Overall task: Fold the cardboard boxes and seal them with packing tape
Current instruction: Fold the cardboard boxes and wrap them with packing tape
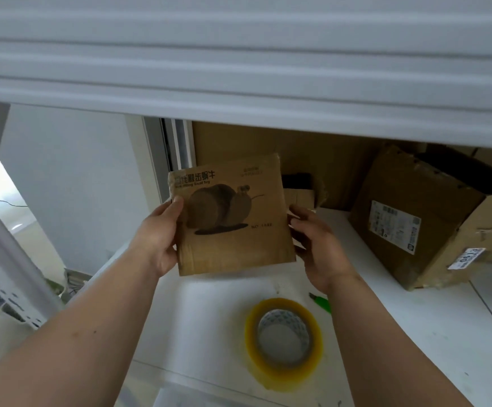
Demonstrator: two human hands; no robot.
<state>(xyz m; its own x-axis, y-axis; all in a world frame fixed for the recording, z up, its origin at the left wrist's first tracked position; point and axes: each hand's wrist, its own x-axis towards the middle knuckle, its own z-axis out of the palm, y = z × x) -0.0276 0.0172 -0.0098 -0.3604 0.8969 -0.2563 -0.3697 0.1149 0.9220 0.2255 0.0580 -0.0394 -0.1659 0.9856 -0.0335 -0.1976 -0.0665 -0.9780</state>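
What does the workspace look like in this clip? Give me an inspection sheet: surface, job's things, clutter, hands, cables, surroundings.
Surface: white tabletop, marked near the middle.
Job's things: flat brown cardboard box with a snail print, held upright above the table; yellowish roll of clear packing tape lying flat.
Clutter: small green cutter right of the tape; large worn brown carton with shipping labels at the right rear.
Hands: left hand grips the box's left edge; right hand holds its right edge.
Cables: thin wire far left, blurred.
Surroundings: white shelf edge overhead; more cardboard behind.
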